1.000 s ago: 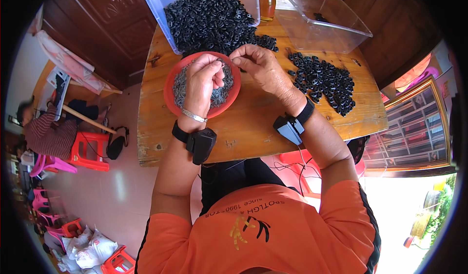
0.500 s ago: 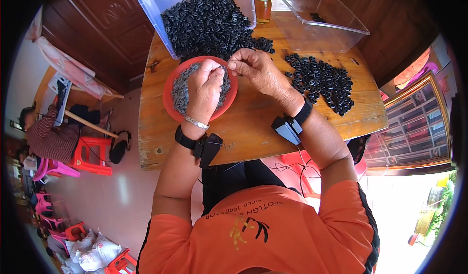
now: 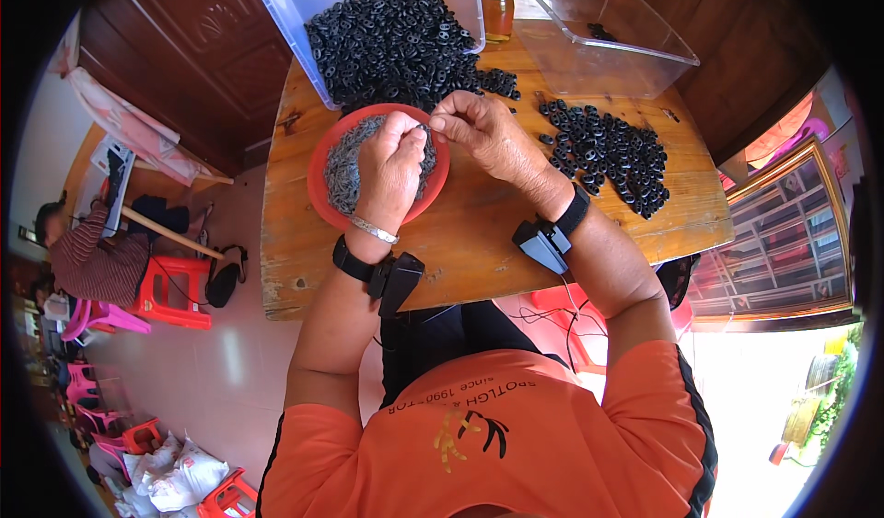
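My left hand is closed in a pinch over a red plastic bowl. Small thin grey pieces fill the bowl. Close to its fingertips, beyond the bowl's right rim, my right hand is also closed, thumb against forefinger. A tiny dark bit shows at the left fingertips, too small to name; whatever the right fingers pinch is hidden. Behind the bowl, a clear bluish tub lies tipped, spilling a heap of small black oval plastic parts with holes. More black parts are spread right of my right hand.
A clear plastic bin with a few black parts stands at the back right, beside a green-lidded jar of amber liquid. All rest on a wooden table. At left, another person sits near a red stool.
My left hand has shifted very slightly to the right, toward the right fingertips. My right hand stays in place, and both keep their pinch.
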`<state>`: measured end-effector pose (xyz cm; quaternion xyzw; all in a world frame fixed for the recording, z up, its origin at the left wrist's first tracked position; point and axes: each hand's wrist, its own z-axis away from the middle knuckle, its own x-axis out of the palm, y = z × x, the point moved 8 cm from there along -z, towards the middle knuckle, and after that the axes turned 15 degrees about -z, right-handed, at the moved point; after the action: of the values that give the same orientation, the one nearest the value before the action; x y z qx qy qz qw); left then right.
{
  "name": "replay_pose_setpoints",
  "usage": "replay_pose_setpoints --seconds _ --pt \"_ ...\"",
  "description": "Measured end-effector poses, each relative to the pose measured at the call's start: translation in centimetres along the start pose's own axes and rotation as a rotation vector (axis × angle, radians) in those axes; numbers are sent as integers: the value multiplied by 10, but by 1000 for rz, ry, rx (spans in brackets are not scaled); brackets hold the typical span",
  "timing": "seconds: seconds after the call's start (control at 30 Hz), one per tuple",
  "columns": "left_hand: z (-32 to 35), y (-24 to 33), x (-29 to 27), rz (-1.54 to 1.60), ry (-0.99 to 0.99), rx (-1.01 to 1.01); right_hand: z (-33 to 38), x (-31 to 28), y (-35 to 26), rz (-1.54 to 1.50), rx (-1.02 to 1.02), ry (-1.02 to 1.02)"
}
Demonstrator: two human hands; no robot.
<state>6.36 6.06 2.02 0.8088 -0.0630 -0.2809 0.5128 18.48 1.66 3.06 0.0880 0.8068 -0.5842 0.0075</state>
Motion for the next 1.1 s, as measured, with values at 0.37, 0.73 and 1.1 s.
replay_pose_setpoints --seconds 0.37,0.73,1.1 --pt "-2 -2 1 -1 -2 -14 1 -1 -1 44 13 23" --pt "-1 -2 0 4 -9 -10 2 0 -2 22 0 28" --pt "-2 -3 1 22 -17 -20 2 -1 -1 24 -8 18"
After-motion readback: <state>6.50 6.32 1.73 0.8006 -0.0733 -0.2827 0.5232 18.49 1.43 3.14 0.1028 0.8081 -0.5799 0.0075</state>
